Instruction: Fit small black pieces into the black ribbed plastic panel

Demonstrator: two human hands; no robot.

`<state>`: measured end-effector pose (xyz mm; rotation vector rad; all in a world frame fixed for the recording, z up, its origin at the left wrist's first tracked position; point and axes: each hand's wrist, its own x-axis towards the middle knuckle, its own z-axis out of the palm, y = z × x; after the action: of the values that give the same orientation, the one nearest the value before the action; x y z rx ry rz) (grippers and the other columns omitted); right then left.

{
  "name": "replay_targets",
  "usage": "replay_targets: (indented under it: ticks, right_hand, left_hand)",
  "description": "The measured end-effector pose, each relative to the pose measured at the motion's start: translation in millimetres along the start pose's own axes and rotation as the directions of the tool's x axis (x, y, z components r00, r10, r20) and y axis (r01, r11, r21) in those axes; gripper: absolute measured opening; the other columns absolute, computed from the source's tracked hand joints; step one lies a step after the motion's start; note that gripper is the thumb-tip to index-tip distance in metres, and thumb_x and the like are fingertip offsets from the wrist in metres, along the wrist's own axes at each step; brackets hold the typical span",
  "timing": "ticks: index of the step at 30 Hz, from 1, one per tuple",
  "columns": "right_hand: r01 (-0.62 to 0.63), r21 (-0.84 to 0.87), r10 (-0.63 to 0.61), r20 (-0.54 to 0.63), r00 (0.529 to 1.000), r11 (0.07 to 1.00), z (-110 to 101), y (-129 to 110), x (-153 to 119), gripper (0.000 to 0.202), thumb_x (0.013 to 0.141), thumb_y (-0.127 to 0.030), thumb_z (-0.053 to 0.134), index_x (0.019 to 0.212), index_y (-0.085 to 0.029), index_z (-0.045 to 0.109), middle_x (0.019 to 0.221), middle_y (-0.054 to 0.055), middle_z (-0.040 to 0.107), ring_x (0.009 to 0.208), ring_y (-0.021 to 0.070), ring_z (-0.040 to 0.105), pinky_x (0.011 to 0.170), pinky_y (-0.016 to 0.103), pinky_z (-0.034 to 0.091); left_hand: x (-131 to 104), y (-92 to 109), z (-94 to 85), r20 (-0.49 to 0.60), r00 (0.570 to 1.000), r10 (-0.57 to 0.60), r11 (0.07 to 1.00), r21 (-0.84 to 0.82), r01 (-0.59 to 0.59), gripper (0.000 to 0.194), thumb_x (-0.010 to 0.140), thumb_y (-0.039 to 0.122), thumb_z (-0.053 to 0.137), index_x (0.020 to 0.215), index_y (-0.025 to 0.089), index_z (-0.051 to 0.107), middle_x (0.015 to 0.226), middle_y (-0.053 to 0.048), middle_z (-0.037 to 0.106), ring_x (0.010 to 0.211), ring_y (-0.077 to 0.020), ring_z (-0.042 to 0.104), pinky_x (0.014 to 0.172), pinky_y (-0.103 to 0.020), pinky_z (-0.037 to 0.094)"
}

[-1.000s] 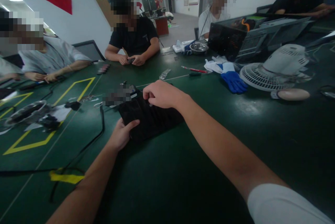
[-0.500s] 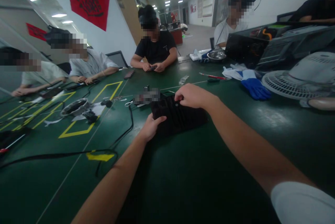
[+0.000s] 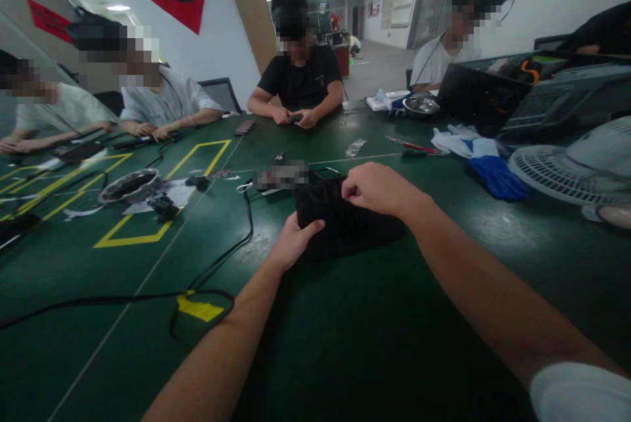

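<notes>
A black fabric pouch (image 3: 340,234) with folds or pockets across its face lies tilted over the green table in front of me. My left hand (image 3: 297,242) is closed around its left edge, thumb on top and the other fingers underneath. Over the upper part of the pouch, my right hand (image 3: 377,190) is closed with thumb and fingers pinched together and pointing down-left. What sits between those fingertips is hidden. Just beyond the pouch is a partly blurred device (image 3: 280,177) with a white loop and a black cable.
A metal ring-shaped part (image 3: 131,187) and yellow tape lines (image 3: 133,242) are on the left. A black cable (image 3: 217,292) runs near my left forearm. To the right lie a red pen-like tool (image 3: 417,146), blue-white gloves (image 3: 497,175) and a fan (image 3: 557,169). Several people sit around the table.
The view has shifted slightly, so both hands and the pouch appear a little farther right. A small round snap visible on the pouch before is now out of sight near the right hand.
</notes>
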<state>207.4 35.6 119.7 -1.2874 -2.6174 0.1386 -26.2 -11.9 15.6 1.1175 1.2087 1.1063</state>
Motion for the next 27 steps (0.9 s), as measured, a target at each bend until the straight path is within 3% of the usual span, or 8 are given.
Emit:
replay_targets:
  ticks: [10, 15, 22, 24, 27]
  right_hand:
    - [-0.073, -0.02, 0.073, -0.001, 0.997, 0.997, -1.4, -5.4, -1.3, 0.013, 0.085, -0.015, 0.07, 0.088, -0.022, 0.08, 0.093, 0.005, 0.078, 0.082, 0.0208, 0.067, 0.069, 0.033, 0.042]
    - [-0.121, -0.04, 0.121, -0.017, 0.993, 0.992, -0.3, -8.0, -1.3, 0.01, 0.087, -0.025, 0.072, 0.09, -0.022, 0.08, 0.092, 0.007, 0.078, 0.083, 0.0232, 0.068, 0.072, 0.035, 0.046]
    - [-0.188, -0.073, 0.187, -0.029, 0.982, 0.979, -6.7, -6.7, -3.8, 0.032, 0.099, -0.045, 0.065, 0.09, -0.02, 0.083, 0.09, 0.012, 0.077, 0.086, 0.0261, 0.069, 0.077, 0.038, 0.048]
    - [-0.171, -0.019, 0.17, -0.046, 0.984, 0.985, -9.8, -5.5, -5.1, 0.025, 0.097, -0.041, 0.069, 0.093, -0.02, 0.083, 0.089, 0.009, 0.078, 0.084, 0.0237, 0.069, 0.076, 0.036, 0.047]
    - [-0.071, 0.079, 0.073, -0.021, 0.997, 0.994, -9.6, -4.1, -5.0, 0.014, 0.086, -0.019, 0.076, 0.099, -0.021, 0.083, 0.088, 0.003, 0.079, 0.081, 0.019, 0.068, 0.073, 0.031, 0.045]
  left_hand:
    - [-0.5, -0.8, 1.8, 0.007, 0.999, 0.051, 0.999, -0.005, -0.051, 0.045, 0.069, 0.035, 0.09, 0.107, 0.02, 0.072, 0.103, -0.005, 0.078, 0.097, -0.0265, 0.073, 0.093, -0.042, 0.057]
    - [1.6, -2.8, 0.0, 0.012, 0.998, 0.056, 0.998, -0.005, -0.056, 0.045, 0.07, 0.034, 0.09, 0.108, 0.019, 0.073, 0.104, -0.005, 0.079, 0.097, -0.0261, 0.073, 0.094, -0.042, 0.058]
    - [1.8, -2.1, 1.7, 0.02, 0.999, 0.039, 0.998, -0.042, -0.038, 0.049, 0.068, 0.033, 0.091, 0.11, 0.018, 0.072, 0.107, -0.008, 0.079, 0.099, -0.0289, 0.074, 0.094, -0.045, 0.058]
    - [1.5, -1.5, 2.4, 0.019, 0.999, 0.039, 0.998, -0.043, -0.039, 0.048, 0.068, 0.034, 0.091, 0.11, 0.018, 0.072, 0.107, -0.008, 0.079, 0.098, -0.0285, 0.074, 0.093, -0.045, 0.059]
    - [0.9, -1.1, 3.1, 0.015, 0.999, 0.046, 0.998, -0.038, -0.045, 0.046, 0.068, 0.033, 0.09, 0.107, 0.018, 0.072, 0.104, -0.007, 0.078, 0.094, -0.0269, 0.074, 0.092, -0.044, 0.059]
